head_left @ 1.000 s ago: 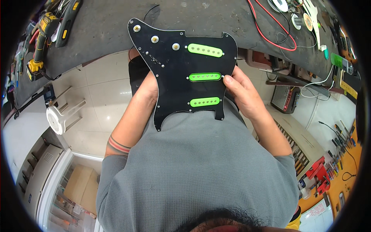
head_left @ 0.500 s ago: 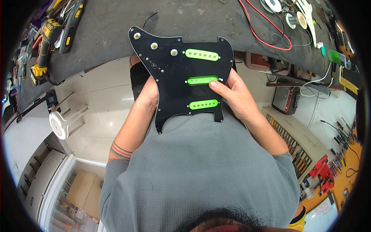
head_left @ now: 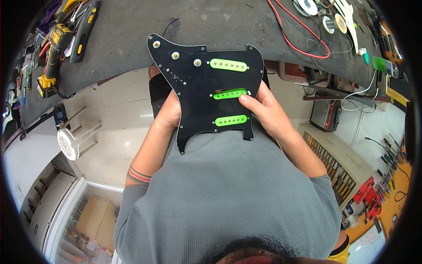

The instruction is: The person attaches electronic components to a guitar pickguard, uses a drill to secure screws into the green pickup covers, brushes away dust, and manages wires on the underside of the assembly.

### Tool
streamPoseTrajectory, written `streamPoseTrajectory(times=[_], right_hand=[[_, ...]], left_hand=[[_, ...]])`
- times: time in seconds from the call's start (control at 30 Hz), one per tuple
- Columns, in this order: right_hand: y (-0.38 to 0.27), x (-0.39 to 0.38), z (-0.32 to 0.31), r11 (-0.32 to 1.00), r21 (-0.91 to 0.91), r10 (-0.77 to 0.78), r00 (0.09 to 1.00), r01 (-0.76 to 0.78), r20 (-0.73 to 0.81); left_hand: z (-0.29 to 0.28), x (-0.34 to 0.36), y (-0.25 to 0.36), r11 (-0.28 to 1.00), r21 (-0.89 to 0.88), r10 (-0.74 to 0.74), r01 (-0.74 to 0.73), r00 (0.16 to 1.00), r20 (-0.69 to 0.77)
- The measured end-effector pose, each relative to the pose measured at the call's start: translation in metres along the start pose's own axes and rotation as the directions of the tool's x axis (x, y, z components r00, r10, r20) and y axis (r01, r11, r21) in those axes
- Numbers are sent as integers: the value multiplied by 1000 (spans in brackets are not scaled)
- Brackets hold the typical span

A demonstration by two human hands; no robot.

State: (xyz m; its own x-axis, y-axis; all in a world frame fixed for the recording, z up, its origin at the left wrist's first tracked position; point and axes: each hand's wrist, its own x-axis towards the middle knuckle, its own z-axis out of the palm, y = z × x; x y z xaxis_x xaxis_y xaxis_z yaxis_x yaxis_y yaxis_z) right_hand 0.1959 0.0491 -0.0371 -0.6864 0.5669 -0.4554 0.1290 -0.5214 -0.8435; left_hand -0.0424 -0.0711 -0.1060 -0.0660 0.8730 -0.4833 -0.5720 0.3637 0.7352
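Observation:
A black guitar pickguard (head_left: 195, 103) is held up in front of my shirt, its far part overlapping the bench edge. It carries three bright green pickups and three bare metal control shafts. The middle pickup (head_left: 230, 94) sits askew in its slot, with a dark gap along its far side. My right hand (head_left: 270, 110) grips the pickguard's right edge, thumb pressed on the front by that pickup's right end, other fingers behind. At the left edge, my left hand (head_left: 170, 110) reaches behind the pickguard; its fingers are hidden.
On the grey workbench (head_left: 176, 28), a yellow-black cordless driver (head_left: 55, 55) lies at left. A red cable (head_left: 303, 35), wire spools (head_left: 329, 24) and a white guitar-neck-shaped piece (head_left: 349, 22) lie at right. Below stand a white stool (head_left: 68, 143) and a speaker-like box (head_left: 324, 113).
The pickguard has shifted slightly toward me. The middle pickup sits differently in its slot, a longer dark gap showing on its far side. My right thumb has moved slightly nearer me.

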Motion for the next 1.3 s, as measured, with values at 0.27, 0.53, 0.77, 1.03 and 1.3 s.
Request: streamPoseTrajectory(times=[0.27,0.53,0.77,1.03,1.3], right_hand=[[5,-3,-10,998,-52,23,999,-22,27],[11,-2,-14,985,-148,-81,996,86,36],[-4,-8,-30,997,-79,-22,998,27,60],[-128,7,-80,789,-613,-122,990,50,-76],[-145,105,-79,66,-995,-772,636,75,-3]], left_hand=[[17,3,14,975,222,-5,-11,997,72],[8,8,-2,941,327,41,-91,987,158],[12,3,7,972,236,-27,-2,993,119],[19,0,14,978,208,-39,21,996,78],[23,-4,17,983,179,-60,49,996,60]])
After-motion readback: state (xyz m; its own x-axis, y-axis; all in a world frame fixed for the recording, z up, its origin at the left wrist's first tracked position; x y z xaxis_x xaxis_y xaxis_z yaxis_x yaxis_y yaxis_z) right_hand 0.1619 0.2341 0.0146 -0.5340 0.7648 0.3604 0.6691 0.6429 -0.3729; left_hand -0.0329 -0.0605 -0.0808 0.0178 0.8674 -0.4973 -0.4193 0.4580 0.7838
